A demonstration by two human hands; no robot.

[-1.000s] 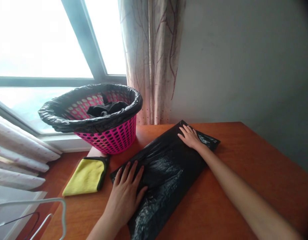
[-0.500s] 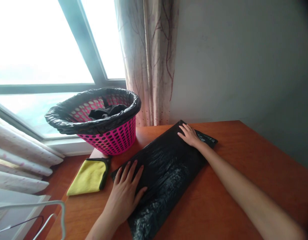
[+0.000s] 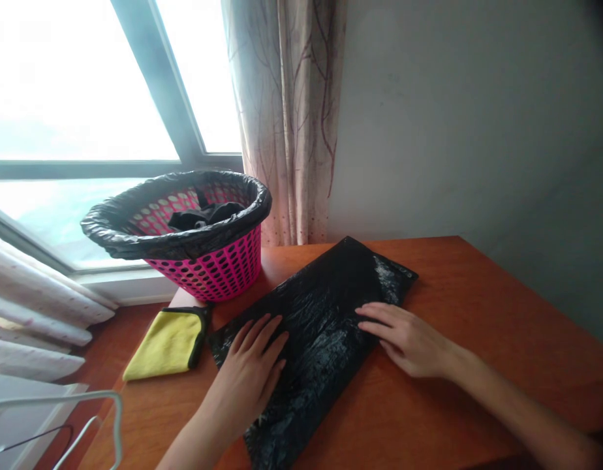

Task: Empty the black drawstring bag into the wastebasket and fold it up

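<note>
A black plastic bag (image 3: 311,326), laid out flat and creased, stretches diagonally over the wooden table (image 3: 458,307). My left hand (image 3: 250,369) rests on its near left part, palm down with the fingers extended. Over the bag's right edge is my right hand (image 3: 402,336), its fingers stretched out and slightly bent; whether the fingertips touch the plastic is hard to tell. Neither hand grips anything. To the left of the bag lies a folded yellow cloth (image 3: 164,343) with a dark border.
Behind the cloth stands a pink perforated basket (image 3: 223,267), black plastic folded over its rim and dark material inside. A curtain (image 3: 292,130) hangs beside the window at the back. White tubing (image 3: 116,418) curves up at the lower left.
My right hand has come back from the bag's far end to its right edge, nearer to me. My left hand stays in about the same place on the bag.
</note>
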